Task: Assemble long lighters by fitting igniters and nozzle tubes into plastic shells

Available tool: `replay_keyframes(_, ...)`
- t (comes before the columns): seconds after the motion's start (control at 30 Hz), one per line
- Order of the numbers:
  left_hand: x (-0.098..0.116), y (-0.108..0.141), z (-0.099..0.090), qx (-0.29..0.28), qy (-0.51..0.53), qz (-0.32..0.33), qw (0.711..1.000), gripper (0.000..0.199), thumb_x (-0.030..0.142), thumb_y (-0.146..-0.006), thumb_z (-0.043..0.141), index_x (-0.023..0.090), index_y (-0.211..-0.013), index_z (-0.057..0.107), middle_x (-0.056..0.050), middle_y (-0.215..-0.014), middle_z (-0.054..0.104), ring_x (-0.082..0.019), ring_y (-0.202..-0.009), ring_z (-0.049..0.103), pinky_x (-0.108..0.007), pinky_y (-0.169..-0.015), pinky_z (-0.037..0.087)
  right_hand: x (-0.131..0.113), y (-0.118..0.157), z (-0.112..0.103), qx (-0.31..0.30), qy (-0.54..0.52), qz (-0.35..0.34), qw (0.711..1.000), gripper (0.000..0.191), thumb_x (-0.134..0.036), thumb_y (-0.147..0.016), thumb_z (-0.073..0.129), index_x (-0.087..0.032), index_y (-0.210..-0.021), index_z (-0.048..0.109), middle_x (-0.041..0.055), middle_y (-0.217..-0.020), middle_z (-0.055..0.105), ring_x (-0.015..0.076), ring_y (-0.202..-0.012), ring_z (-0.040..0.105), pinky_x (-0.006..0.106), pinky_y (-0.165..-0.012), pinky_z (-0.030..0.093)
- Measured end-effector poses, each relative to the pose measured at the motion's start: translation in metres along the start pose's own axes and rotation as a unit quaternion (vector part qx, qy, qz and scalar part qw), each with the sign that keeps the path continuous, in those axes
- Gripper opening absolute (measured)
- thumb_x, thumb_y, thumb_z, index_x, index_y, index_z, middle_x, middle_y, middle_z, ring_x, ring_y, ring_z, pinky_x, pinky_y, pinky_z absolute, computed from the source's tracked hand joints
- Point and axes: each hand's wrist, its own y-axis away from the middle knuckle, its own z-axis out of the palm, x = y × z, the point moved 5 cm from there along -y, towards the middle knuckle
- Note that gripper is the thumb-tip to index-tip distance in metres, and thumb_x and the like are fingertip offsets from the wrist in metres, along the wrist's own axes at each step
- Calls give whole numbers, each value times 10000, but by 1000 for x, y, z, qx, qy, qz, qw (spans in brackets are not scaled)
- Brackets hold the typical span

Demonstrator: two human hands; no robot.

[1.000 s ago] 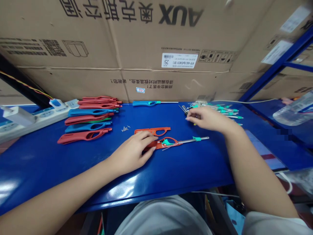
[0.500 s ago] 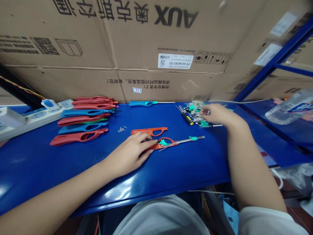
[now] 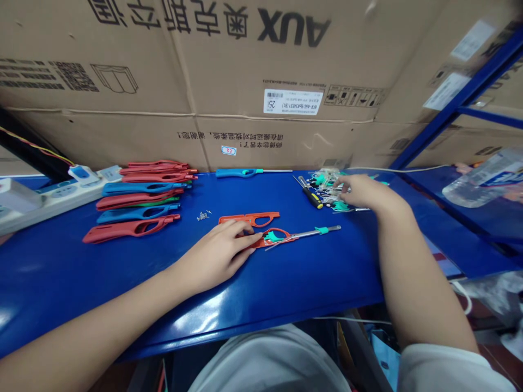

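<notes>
My left hand (image 3: 226, 245) is closed on the handle end of an orange lighter half (image 3: 287, 234), which holds green parts, thin wires and a metal tube. Just behind it lies a second orange shell half (image 3: 261, 219), partly under my fingers. My right hand (image 3: 354, 190) reaches over a pile of green and white parts with wires (image 3: 327, 179) at the back right. Its fingers are bent over the pile, and what they pinch, if anything, is too small to make out. A yellow and black screwdriver (image 3: 314, 197) lies beside the pile.
Red and blue lighter bodies (image 3: 131, 231) lie in a stack at the left, by a white power strip (image 3: 53, 193). A blue lighter (image 3: 237, 173) lies along the cardboard (image 3: 245, 65). Small screws (image 3: 203, 215) lie mid-table. A plastic bottle (image 3: 478, 182) is at the right.
My right hand's fingers have shifted slightly over the pile, and the small dark piece seen at its fingertips no longer shows. My left hand and the orange lighter half have barely moved.
</notes>
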Motion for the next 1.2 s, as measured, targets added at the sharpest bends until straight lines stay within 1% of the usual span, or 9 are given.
replay_keyframes(0.2,-1,-2,-1,-11,-30,-5,999,334,274,-1022,482,249,-1291,677,-119,-1221,647,-287,-1125,603,-477,-960,513,-6,-1,3,7,18,1,1000,283,-163,-834,594,-185,-1098,691,169,-1190,680,329,-1047,628,374,-770,441)
replay_keyframes(0.47,-1,-1,1,-12,-30,-8,999,341,289,-1023,481,254,-1313,659,-113,-1228,635,-278,-1105,596,-461,-950,513,-9,2,-3,64,28,-7,998,199,-229,-855,551,-205,-1009,674,142,-1193,686,361,-1080,633,399,-745,479)
replay_keyframes(0.6,-1,1,1,-10,-20,-11,1000,337,270,-1020,481,257,-1307,658,-112,-1202,643,-268,-1082,607,-454,-947,517,-13,5,-10,114,2,-11,993,196,-248,-865,544,-187,-995,677,166,-1159,701,374,-1056,636,416,-760,473)
replay_keyframes(0.67,-1,1,1,-2,-10,-11,1000,334,247,-1008,493,252,-1297,661,-113,-1222,641,-273,-1110,605,-457,-959,517,-18,7,-15,148,-27,-40,988,190,-259,-872,550,-179,-992,673,168,-1158,694,349,-1025,639,420,-792,477)
replay_keyframes(0.8,0,1,-3,46,43,-36,997,381,263,-979,537,222,-1351,608,-116,-1319,615,-275,-1200,591,-453,-1024,508,-47,17,-19,180,-106,-132,969,216,-334,-915,545,-188,-1024,661,101,-1072,701,217,-876,645,345,-837,500)
replay_keyframes(0.9,-1,1,-8,90,99,-73,988,406,303,-987,548,220,-1385,569,-99,-1326,631,-244,-1196,614,-424,-1043,508,-83,36,-13,147,-300,-225,915,225,-374,-894,602,-182,-998,657,76,-897,700,200,-769,626,328,-731,515)
replay_keyframes(1.03,0,0,-15,149,165,-95,970,441,372,-963,620,205,-1368,571,-89,-1303,673,-230,-1179,647,-394,-1040,512,-137,71,7,80,-376,-340,859,189,-370,-905,623,-203,-979,673,45,-844,696,165,-699,604,293,-646,495)
replay_keyframes(1.1,2,-1,-14,142,214,-89,962,383,364,-965,624,209,-1314,612,-75,-1256,704,-221,-1138,671,-372,-1018,523,-155,85,15,65,-391,-394,829,165,-340,-919,624,-214,-1008,683,50,-915,702,151,-715,614,279,-643,497)
replay_keyframes(1.2,3,-2,-9,90,299,-93,945,232,324,-999,564,199,-1142,698,-46,-1080,760,-193,-979,711,-328,-905,558,-165,92,25,42,-403,-439,802,163,-339,-941,613,-225,-1027,692,46,-925,694,135,-699,608,263,-623,489)
